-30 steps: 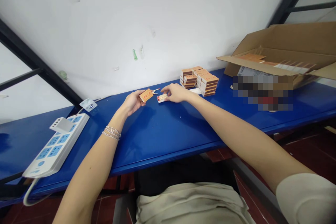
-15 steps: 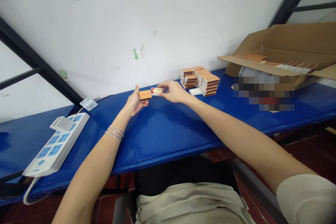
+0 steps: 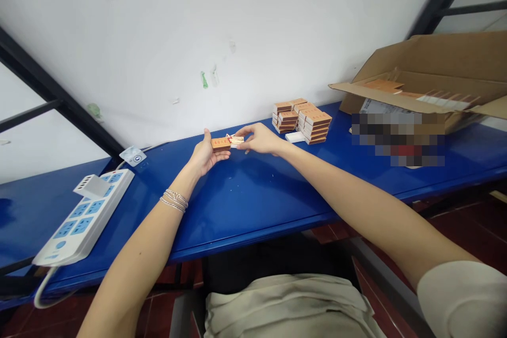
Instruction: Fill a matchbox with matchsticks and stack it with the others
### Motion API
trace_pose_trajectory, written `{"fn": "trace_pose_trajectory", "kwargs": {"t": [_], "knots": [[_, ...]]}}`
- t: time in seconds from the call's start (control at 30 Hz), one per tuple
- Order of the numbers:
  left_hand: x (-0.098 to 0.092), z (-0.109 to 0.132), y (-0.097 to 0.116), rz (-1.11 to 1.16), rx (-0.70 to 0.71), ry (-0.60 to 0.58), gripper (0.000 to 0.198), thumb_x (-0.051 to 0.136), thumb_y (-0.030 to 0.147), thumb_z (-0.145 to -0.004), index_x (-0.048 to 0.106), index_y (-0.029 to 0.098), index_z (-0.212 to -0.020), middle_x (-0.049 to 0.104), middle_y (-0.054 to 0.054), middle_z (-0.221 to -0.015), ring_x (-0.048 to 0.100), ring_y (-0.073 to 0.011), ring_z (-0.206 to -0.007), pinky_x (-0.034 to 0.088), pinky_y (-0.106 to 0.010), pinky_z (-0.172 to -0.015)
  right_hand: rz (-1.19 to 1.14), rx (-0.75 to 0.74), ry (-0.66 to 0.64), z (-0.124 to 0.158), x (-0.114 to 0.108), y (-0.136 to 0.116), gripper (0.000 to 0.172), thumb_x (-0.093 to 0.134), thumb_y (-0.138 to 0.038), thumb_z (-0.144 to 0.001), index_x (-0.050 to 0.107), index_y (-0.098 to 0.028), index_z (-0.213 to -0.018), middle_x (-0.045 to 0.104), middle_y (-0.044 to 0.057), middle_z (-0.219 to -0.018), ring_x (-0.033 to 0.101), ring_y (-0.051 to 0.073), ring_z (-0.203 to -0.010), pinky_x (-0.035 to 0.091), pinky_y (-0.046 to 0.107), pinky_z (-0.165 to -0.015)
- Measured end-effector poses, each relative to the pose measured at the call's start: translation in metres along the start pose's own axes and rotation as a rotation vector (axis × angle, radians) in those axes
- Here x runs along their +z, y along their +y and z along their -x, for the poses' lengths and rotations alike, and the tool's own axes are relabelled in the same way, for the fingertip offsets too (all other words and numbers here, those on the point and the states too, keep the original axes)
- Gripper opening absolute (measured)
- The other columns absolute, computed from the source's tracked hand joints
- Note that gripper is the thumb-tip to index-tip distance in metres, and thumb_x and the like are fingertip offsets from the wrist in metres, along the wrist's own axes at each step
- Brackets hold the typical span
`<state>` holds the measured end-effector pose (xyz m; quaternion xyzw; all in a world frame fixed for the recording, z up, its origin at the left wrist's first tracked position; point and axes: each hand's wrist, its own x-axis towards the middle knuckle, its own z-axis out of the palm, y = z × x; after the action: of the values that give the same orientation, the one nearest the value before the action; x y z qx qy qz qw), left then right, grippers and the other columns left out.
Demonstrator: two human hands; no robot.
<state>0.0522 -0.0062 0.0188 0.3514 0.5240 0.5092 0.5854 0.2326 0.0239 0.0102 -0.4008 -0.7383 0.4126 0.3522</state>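
My left hand (image 3: 204, 156) is closed around an orange matchbox (image 3: 221, 144) with red lettering, held above the table. Out of its right end juts the white inner tray (image 3: 240, 146). Loose matches (image 3: 236, 140) with red heads lie askew at the top of that tray, heads to the left. The fingertips of my right hand (image 3: 259, 139) are pinched at the right ends of the matches, close against the tray. Whether they also grip the tray is hard to make out.
Stacked matchboxes (image 3: 315, 118) stand by the wall on the blue table (image 3: 245, 200), a small white box (image 3: 295, 138) beside them. At right is an open cardboard box (image 3: 435, 58) holding more boxes. A white power strip (image 3: 85, 222) lies at left.
The matches, flat in the tray before, now sit raised and askew under my right fingers. The matchbox in my left hand has shifted slightly right and tilted.
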Motion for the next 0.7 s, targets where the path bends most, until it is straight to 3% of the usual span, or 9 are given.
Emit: {"fn": "trace_pose_trajectory", "kwargs": {"t": [0.13,0.27,0.37,0.53,0.7], "knots": [[-0.0014,-0.0002,0.0008,-0.025,0.022,-0.07,0.062,0.026,0.056,-0.095,0.063,0.006,-0.092,0.068,-0.015,-0.069,0.064,-0.0168,-0.052,0.054,-0.026,-0.051,-0.165,0.001,0.042,-0.0001,0.0035,0.0006,0.026,0.075,-0.024,-0.075,0.07,-0.011,-0.098,0.07,0.01,-0.102,0.06,0.01,-0.067,0.052,0.02,-0.054],[-0.0013,0.0002,-0.0004,-0.053,0.062,-0.147,0.039,0.047,0.042,-0.094,0.064,0.007,-0.089,0.067,-0.011,-0.07,0.063,-0.0143,-0.053,0.054,-0.024,-0.05,-0.257,0.052,0.097,-0.0006,0.0082,-0.0007,0.014,0.069,-0.02,-0.081,0.069,-0.01,-0.091,0.069,0.007,-0.086,0.056,0.009,-0.065,0.048,0.017,-0.051],[0.0009,0.0015,-0.0023,-0.092,0.084,-0.151,0.024,0.053,0.026,-0.092,0.064,0.006,-0.087,0.066,-0.009,-0.07,0.062,-0.012,-0.052,0.052,-0.021,-0.049,-0.37,0.137,0.087,-0.0004,0.0096,-0.0029,0.013,0.07,-0.018,-0.079,0.068,-0.011,-0.09,0.067,0.006,-0.081,0.056,0.009,-0.065,0.047,0.017,-0.051],[0.0032,0.0032,-0.0039,-0.109,0.123,-0.163,0.021,0.052,0.02,-0.092,0.065,0.005,-0.086,0.066,-0.009,-0.072,0.062,-0.0107,-0.054,0.052,-0.02,-0.05,-0.534,0.248,-0.034,0.002,0.0088,-0.0074,0.006,0.065,-0.016,-0.083,0.066,-0.01,-0.085,0.065,0.006,-0.076,0.058,0.01,-0.062,0.05,0.02,-0.053],[-0.001,0.0014,-0.0015,-0.186,0.102,-0.132,0.02,0.054,0.02,-0.09,0.066,0.005,-0.083,0.066,-0.01,-0.067,0.061,-0.0117,-0.053,0.051,-0.021,-0.05,-0.519,0.263,0.067,-0.0019,0.0061,-0.004,0.004,0.065,-0.011,-0.081,0.062,-0.012,-0.082,0.058,0.001,-0.064,0.051,0.008,-0.054,0.043,0.019,-0.047]]}}
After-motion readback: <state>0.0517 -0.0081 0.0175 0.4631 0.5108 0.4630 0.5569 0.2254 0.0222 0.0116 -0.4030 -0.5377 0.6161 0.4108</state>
